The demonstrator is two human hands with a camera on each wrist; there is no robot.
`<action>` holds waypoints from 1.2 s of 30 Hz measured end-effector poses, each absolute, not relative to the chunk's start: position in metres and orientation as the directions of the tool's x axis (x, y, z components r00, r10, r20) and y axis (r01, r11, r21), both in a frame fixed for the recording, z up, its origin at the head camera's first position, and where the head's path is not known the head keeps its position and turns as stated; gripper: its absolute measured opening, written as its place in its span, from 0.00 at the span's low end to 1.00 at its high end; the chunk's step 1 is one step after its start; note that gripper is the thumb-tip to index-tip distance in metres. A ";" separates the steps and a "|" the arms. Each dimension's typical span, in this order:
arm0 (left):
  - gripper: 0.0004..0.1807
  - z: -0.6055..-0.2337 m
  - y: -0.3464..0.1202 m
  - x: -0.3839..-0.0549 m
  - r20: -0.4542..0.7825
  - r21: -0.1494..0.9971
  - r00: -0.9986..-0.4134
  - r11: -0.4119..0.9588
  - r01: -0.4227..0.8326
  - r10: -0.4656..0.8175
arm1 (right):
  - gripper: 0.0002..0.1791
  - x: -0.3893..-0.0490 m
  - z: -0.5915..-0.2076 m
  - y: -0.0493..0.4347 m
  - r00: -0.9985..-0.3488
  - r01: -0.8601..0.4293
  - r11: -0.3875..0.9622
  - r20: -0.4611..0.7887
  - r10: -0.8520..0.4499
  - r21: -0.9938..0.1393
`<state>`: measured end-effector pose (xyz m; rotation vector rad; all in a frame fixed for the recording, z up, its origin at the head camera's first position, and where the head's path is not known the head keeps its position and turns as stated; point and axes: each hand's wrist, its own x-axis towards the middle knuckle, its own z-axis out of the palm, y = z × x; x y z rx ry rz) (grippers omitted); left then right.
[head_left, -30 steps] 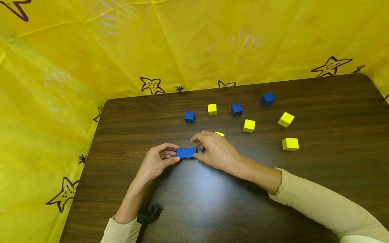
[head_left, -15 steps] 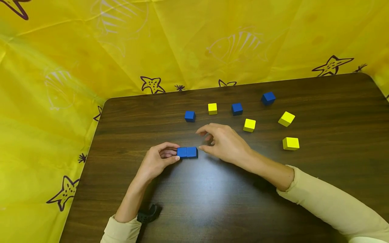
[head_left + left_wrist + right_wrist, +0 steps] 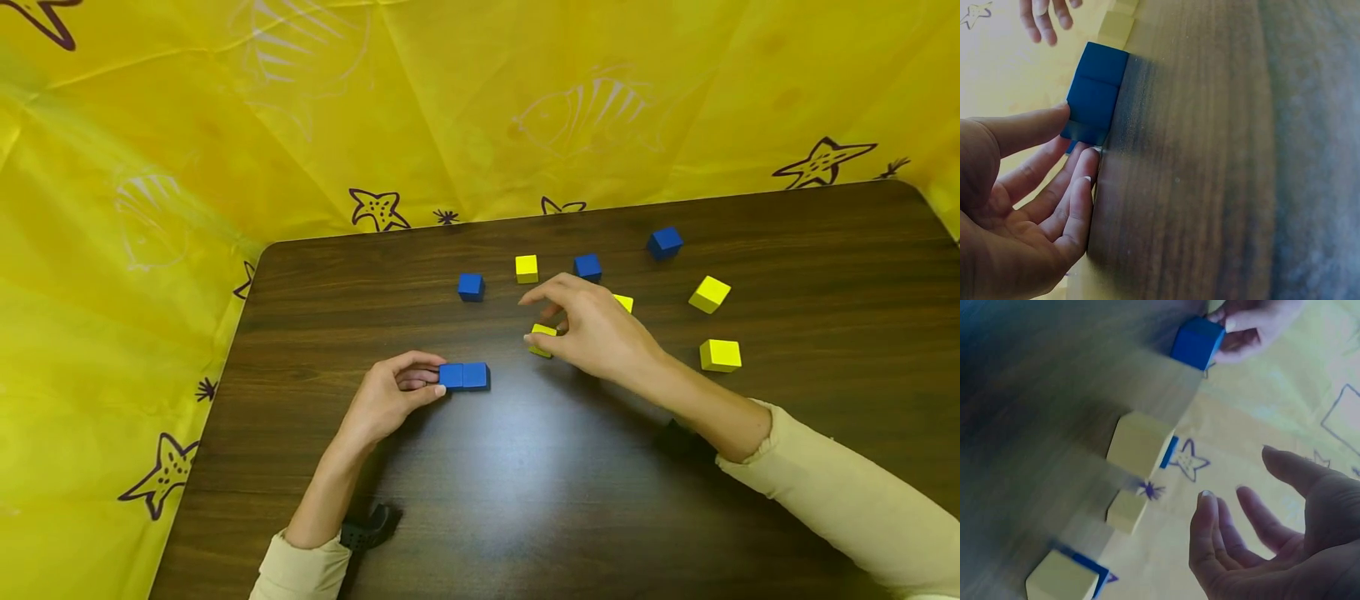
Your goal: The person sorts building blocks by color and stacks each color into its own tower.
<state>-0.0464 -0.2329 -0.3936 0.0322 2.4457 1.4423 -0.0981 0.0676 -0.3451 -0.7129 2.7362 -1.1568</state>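
Observation:
Two blue cubes sit side by side and touching on the table, a left one (image 3: 450, 377) and a right one (image 3: 476, 375). My left hand (image 3: 384, 406) pinches the left cube between thumb and fingers; the left wrist view shows the thumb (image 3: 1035, 128) against its side. Farther right, my right hand (image 3: 603, 333) hovers over a yellow cube (image 3: 540, 352), its thumb overlapping that cube in the head view. In the right wrist view the fingers of the right hand (image 3: 1279, 544) are spread and relaxed around nothing, apart from the yellow cube (image 3: 1138, 447).
Behind lie three blue cubes, at left (image 3: 471, 287), middle (image 3: 588, 267) and right (image 3: 665, 243). Several yellow cubes are among them, one at the back (image 3: 527, 269), one partly behind my right hand (image 3: 624, 302). A yellow patterned cloth (image 3: 450, 108) borders the dark wooden table (image 3: 337, 292).
My right hand has let go of the right blue cube and moved right and away to over the yellow cube. The left hand stays on the left blue cube.

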 end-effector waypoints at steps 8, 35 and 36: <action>0.18 -0.393 -0.232 -0.047 -0.251 0.860 -0.954 0.491 -0.143 0.162 | 0.21 -0.104 -0.340 0.084 -0.895 -0.378 0.604 0.108 -0.433 -0.702; 0.19 -0.393 -0.232 -0.045 -0.252 0.862 -0.954 0.485 -0.146 0.160 | 0.21 -0.137 -0.325 0.162 -0.959 -0.262 0.683 0.104 -0.265 -0.682; 0.19 -0.393 -0.232 -0.045 -0.252 0.864 -0.954 0.482 -0.146 0.161 | 0.22 -0.138 -0.325 0.165 -0.961 -0.256 0.684 0.102 -0.259 -0.683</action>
